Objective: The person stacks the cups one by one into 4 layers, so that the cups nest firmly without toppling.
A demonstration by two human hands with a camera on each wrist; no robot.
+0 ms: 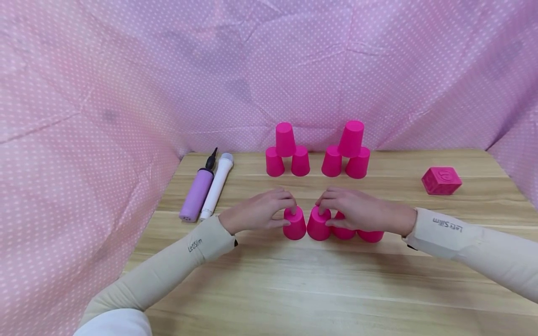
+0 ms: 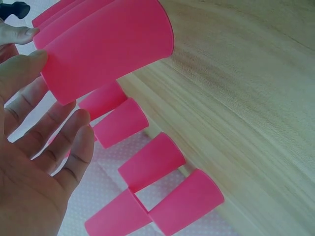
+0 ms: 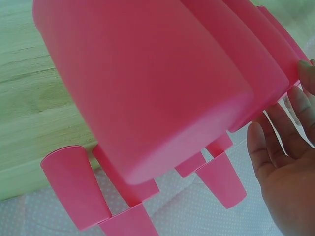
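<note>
A row of upside-down pink cups stands side by side on the table. My left hand (image 1: 269, 207) holds the leftmost cup (image 1: 295, 228) near its top, thumb at the near side and fingers over the upper end. The second cup (image 1: 318, 229) is held the same way by my right hand (image 1: 357, 210), whose palm partly hides the third cup (image 1: 343, 233) and the rightmost cup (image 1: 371, 236). In the left wrist view, the left thumb presses the edge of the leftmost cup (image 2: 108, 49). The right thumb touches a cup at the right of the right wrist view.
Behind the row stand two small pyramids of three pink cups, a left pyramid (image 1: 285, 142) and a right pyramid (image 1: 351, 140). A purple hand pump (image 1: 197, 193) and a white microphone (image 1: 217, 186) lie at left. A pink cube (image 1: 442, 181) sits at right. Dotted cloth (image 1: 269, 70) hangs behind.
</note>
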